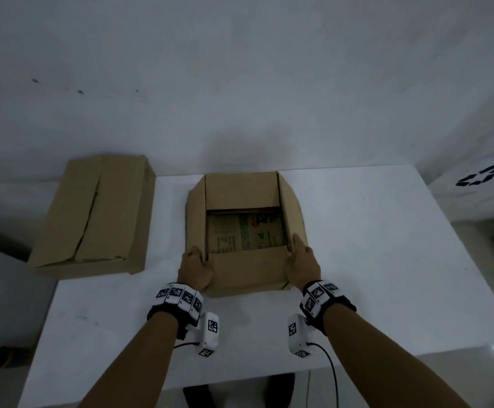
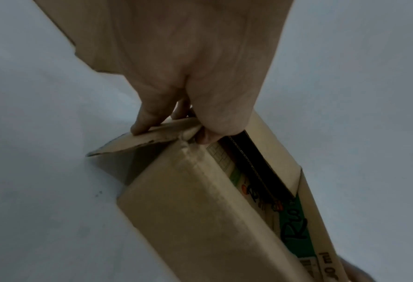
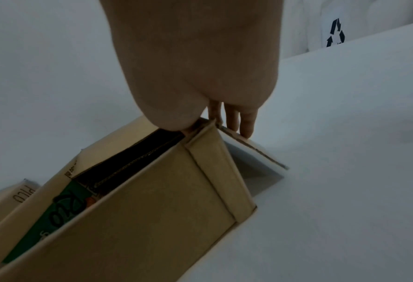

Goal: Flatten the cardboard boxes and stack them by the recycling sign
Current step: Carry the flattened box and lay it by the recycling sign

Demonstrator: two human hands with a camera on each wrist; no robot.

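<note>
Right now an open cardboard box (image 1: 245, 231) sits in the middle of the white desk (image 1: 372, 260), flaps spread outward. Left hand (image 1: 194, 269) pinches its near-left corner flap, fingers (image 2: 142, 122) curled over the edge; right hand (image 1: 301, 260) grips the near-right corner the same way. Another closed box (image 1: 95, 213) lies to the left, and the recycling sign (image 1: 479, 175) stands far right.

White table (image 1: 357, 260) — open cardboard box (image 1: 245, 269) at center, closed box (image 1: 98, 213) overhanging far-left corner.
</note>
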